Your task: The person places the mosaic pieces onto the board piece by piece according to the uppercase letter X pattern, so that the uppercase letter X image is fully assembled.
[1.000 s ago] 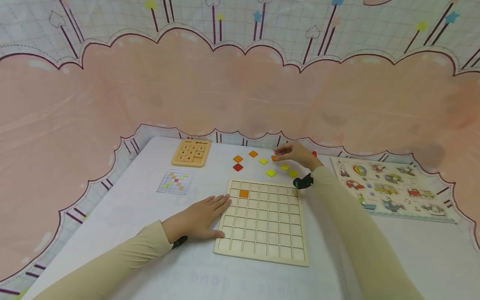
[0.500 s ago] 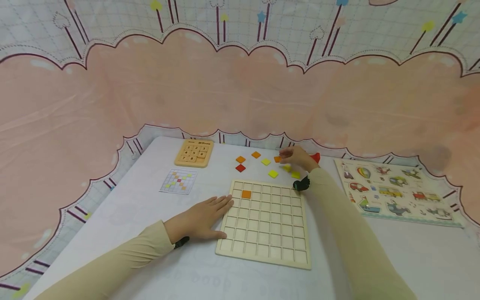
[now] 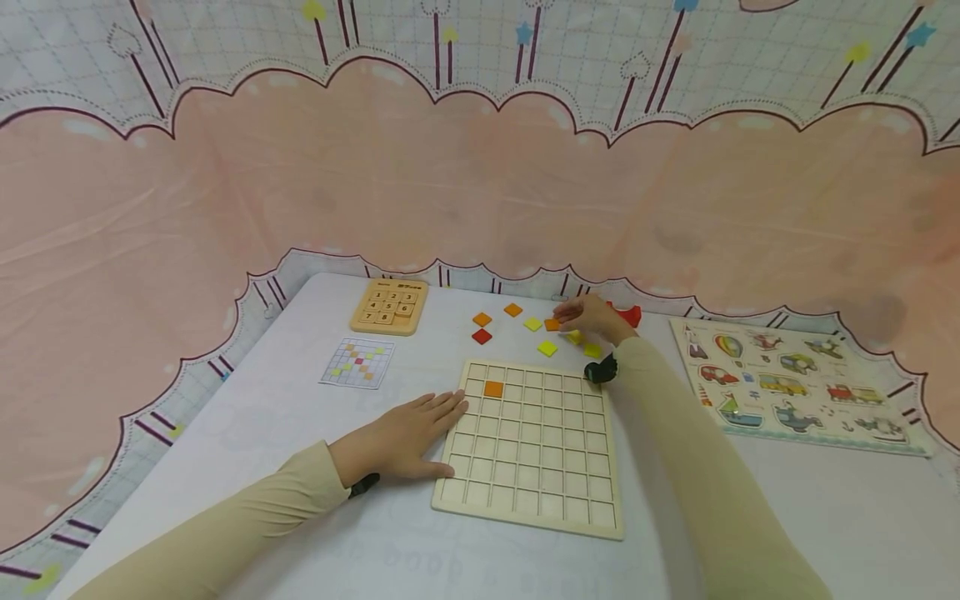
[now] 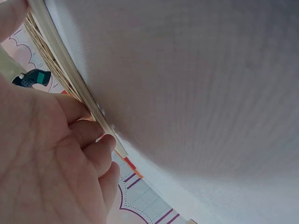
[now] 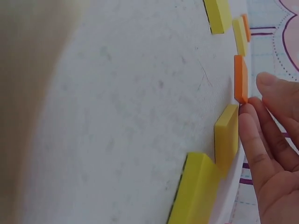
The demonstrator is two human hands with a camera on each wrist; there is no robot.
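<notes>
My left hand [image 3: 399,437] lies spread at the left edge of a wooden grid board [image 3: 531,454], fingertips and thumb on its rim. In the left wrist view its fingers rest along the edge of the board [image 4: 79,81]. One orange tile [image 3: 493,389] sits in a cell near the board's upper left. Beyond the board my right hand [image 3: 595,317] is at another orange tile [image 3: 552,324]. The right wrist view shows fingertips touching the near end of this orange tile [image 5: 240,80], the thumb apart from it. A yellow tile [image 5: 226,137] lies beside those fingers.
Several loose tiles lie behind the board, among them a red tile [image 3: 482,337] and a yellow tile [image 3: 547,348]. A number puzzle [image 3: 366,327] and a pattern card [image 3: 337,377] are at left. A picture puzzle board [image 3: 765,400] lies right, a red object [image 3: 628,315] behind my right hand.
The orange tile at my right fingertips has slid slightly toward the board, and the right hand has shifted a little with it. My left hand stays on the board's edge.
</notes>
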